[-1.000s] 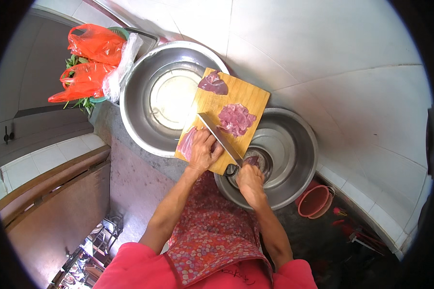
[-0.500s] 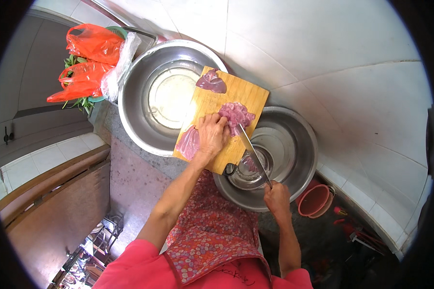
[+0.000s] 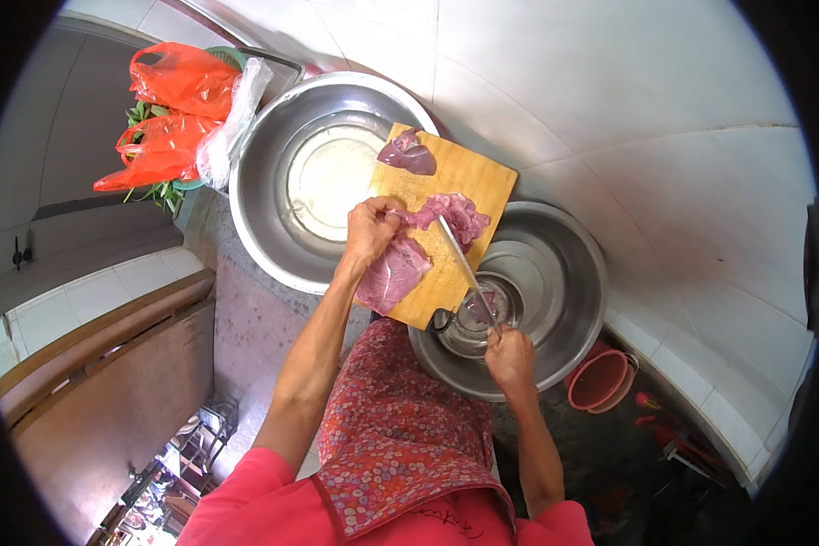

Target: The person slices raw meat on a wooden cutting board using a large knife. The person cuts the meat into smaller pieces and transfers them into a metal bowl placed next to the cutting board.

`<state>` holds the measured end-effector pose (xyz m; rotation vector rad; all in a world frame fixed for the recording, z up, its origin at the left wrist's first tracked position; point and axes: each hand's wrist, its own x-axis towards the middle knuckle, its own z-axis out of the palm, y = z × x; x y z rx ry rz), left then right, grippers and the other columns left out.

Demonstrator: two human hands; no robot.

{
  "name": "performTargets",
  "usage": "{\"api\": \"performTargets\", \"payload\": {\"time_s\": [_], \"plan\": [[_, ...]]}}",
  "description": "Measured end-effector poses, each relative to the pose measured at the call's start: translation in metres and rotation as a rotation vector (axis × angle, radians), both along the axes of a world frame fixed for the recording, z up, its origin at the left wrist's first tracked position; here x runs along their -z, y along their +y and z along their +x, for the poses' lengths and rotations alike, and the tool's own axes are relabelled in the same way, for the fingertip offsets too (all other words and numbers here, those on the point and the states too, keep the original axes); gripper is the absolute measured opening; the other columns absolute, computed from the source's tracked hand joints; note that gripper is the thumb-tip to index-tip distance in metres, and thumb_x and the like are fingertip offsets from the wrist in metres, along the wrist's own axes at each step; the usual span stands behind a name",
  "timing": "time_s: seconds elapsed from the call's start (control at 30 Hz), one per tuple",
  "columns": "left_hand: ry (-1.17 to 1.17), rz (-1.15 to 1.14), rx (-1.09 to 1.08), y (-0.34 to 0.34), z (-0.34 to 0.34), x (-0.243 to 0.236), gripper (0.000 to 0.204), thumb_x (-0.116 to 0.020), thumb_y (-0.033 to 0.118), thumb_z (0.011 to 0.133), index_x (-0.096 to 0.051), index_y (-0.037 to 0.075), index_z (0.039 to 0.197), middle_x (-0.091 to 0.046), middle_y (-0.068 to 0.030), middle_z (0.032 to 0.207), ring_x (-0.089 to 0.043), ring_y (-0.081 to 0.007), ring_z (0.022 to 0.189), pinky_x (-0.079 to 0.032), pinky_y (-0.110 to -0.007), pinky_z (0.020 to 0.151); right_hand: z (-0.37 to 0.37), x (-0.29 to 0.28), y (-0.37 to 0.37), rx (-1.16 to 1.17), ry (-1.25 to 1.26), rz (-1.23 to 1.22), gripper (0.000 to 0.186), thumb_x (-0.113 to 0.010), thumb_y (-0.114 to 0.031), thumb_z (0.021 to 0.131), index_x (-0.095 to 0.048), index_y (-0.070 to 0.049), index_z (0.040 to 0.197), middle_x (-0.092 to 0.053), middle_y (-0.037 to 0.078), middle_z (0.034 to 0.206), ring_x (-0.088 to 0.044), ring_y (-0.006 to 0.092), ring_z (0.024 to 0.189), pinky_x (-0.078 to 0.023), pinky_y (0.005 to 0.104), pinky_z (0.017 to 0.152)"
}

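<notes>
A wooden cutting board (image 3: 446, 173) lies across two steel basins. My left hand (image 3: 371, 227) pinches a strip of pink meat (image 3: 414, 218) that stretches toward a pile of cut meat (image 3: 457, 214). A larger pink slab (image 3: 393, 273) lies just below that hand. My right hand (image 3: 510, 358) grips the handle of a long knife (image 3: 464, 264), whose tip reaches the pile's left part. A darker piece of meat (image 3: 408, 156) rests near the board's top. Under the board's lower right, a small steel bowl (image 3: 510, 291) holding dark red meat sits inside the right basin.
The left basin (image 3: 268, 227) holds clear liquid; the right basin (image 3: 560, 273) stands beside it. Orange plastic bags (image 3: 177, 73) and leafy greens (image 3: 159, 191) are at upper left. A red bucket (image 3: 590, 382) sits on the floor at right. A tiled wall (image 3: 664, 182) runs behind.
My left hand has moved up and slightly left, lifting a strip of meat and uncovering more of the slab. My right hand and knife have shifted a little left and up since half a second ago.
</notes>
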<state>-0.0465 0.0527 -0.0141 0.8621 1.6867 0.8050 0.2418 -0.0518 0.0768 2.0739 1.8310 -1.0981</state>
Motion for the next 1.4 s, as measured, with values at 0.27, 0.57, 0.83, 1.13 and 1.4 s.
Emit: {"api": "performTargets", "payload": {"time_s": [0.27, 0.57, 0.83, 1.13, 1.4], "plan": [[0.136, 0.224, -0.067, -0.007, -0.004, 0.002, 0.027, -0.061, -0.006, 0.091, -0.069, -0.002, 0.116, -0.069, -0.0061, 0.095, -0.067, -0.0124, 0.079, -0.057, -0.027, 0.073, -0.018, -0.009, 0.018, 0.002, 0.06, 0.025, 0.028, -0.055, -0.021, 0.096, -0.068, 0.004, 0.096, -0.067, 0.031, 0.087, -0.065, 0.0497, 0.084, -0.048, 0.0579, 0.082], [0.075, 0.128, -0.091, -0.009, -0.016, 0.01, 0.023, -0.063, -0.006, 0.089, -0.07, -0.003, 0.11, -0.071, -0.0067, 0.085, -0.067, -0.0115, 0.073, -0.057, -0.027, 0.068, -0.04, -0.004, 0.02, -0.018, 0.066, -0.032, 0.03, -0.054, -0.023, 0.097, -0.069, 0.004, 0.098, -0.068, 0.031, 0.086, -0.066, 0.05, 0.089, -0.049, 0.0566, 0.085], [-0.386, 0.177, -0.135, -0.01, -0.02, 0.015, 0.019, -0.072, 0.005, 0.093, -0.07, -0.002, 0.11, -0.073, -0.0063, 0.091, -0.066, -0.0105, 0.073, -0.056, -0.026, 0.066, -0.024, 0.004, 0.024, 0.085, 0.093, 0.021, 0.032, -0.056, -0.023, 0.097, -0.07, 0.006, 0.099, -0.068, 0.032, 0.087, -0.065, 0.0502, 0.088, -0.048, 0.0564, 0.084], [0.543, 0.329, 0.171, -0.036, 0.007, -0.04, 0.023, -0.068, 0.008, 0.088, -0.074, 0.007, 0.11, -0.074, -0.0126, 0.108, -0.063, -0.0352, 0.097, -0.048, -0.044, 0.094, -0.017, -0.018, 0.009, 0.019, 0.103, 0.067, 0.024, -0.06, -0.018, 0.093, -0.066, 0.005, 0.089, -0.066, 0.03, 0.079, -0.065, 0.0492, 0.076, -0.05, 0.0558, 0.073], [0.729, 0.511, 0.168, -0.078, 0.04, -0.017, 0.025, -0.075, 0.01, 0.075, -0.073, 0.003, 0.099, -0.07, -0.0123, 0.107, -0.064, -0.0362, 0.103, -0.047, -0.047, 0.102, -0.014, -0.035, 0.007, -0.257, 0.063, 0.128, 0.011, -0.063, -0.012, 0.085, -0.058, -0.002, 0.085, -0.068, 0.022, 0.076, -0.068, 0.0446, 0.072, -0.052, 0.0547, 0.069]]}}
